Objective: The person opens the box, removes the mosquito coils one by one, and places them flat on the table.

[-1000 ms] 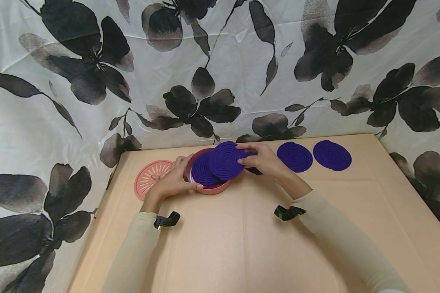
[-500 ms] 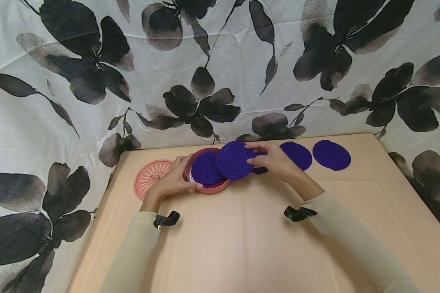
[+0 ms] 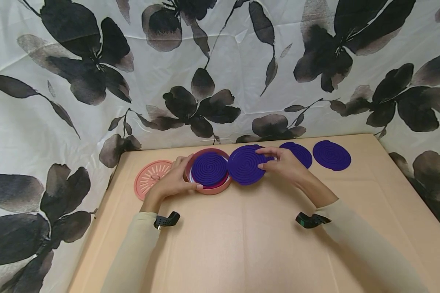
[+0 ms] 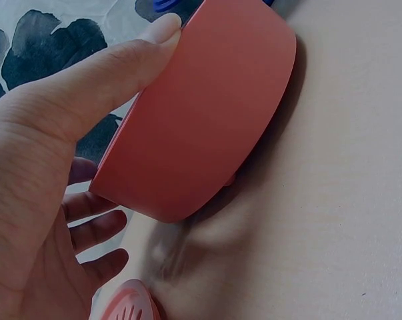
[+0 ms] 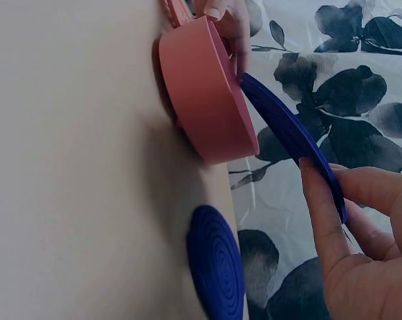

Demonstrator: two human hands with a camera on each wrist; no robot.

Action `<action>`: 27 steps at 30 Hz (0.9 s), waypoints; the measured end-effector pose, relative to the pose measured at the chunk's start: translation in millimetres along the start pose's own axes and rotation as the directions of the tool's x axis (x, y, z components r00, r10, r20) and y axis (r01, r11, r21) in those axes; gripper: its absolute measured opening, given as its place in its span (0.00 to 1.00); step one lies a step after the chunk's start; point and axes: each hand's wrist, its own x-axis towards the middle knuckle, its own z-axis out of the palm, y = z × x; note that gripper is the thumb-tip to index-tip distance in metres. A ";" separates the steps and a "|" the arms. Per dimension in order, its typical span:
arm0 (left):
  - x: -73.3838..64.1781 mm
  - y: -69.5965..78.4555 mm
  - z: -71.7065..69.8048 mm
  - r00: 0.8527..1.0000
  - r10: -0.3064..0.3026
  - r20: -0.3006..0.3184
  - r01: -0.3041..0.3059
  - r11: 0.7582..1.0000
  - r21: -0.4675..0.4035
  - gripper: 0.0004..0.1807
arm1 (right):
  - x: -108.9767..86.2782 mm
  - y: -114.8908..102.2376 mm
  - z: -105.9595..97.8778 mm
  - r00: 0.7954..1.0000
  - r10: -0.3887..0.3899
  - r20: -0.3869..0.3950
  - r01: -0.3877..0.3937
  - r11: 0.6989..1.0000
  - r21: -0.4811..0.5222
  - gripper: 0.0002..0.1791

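A dark blue spiral coaster (image 3: 245, 165) is pinched at its right edge between the thumb and fingers of my right hand (image 3: 284, 165). It tilts just right of a round coral-pink container (image 3: 220, 190); in the right wrist view the coaster's (image 5: 287, 123) far end overlaps the container's rim. My left hand (image 3: 174, 179) grips the container's left side, thumb at the rim, as the left wrist view shows. Inside the container, another blue spiral coaster (image 3: 209, 169) lies on top, with a magenta edge showing beneath it.
Left of the container lies a slotted pink lid (image 3: 152, 175), partly behind my left hand. Blue coasters (image 3: 331, 154) lie in a row along the table's (image 3: 242, 244) back right, one mostly hidden behind the held coaster. A floral cloth (image 3: 139, 73) hangs behind the table.
My right hand has drawn the held coaster rightward, off the container, uncovering the coaster inside. My left hand stays on the container.
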 end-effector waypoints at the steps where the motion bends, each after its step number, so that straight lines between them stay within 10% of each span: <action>1: 0.0 0.1 0.0 1.000 0.000 0.000 0.000 1.000 -0.001 0.68 | -1.3 1.3 -1.4 1.000 0.000 -0.004 0.000 1.000 -0.016 0.27; 27: 0.6 0.8 -0.6 1.000 -0.004 0.002 0.004 1.000 0.000 0.68 | -29.8 31.9 -7.7 0.998 -0.009 0.056 0.010 1.000 -0.012 0.27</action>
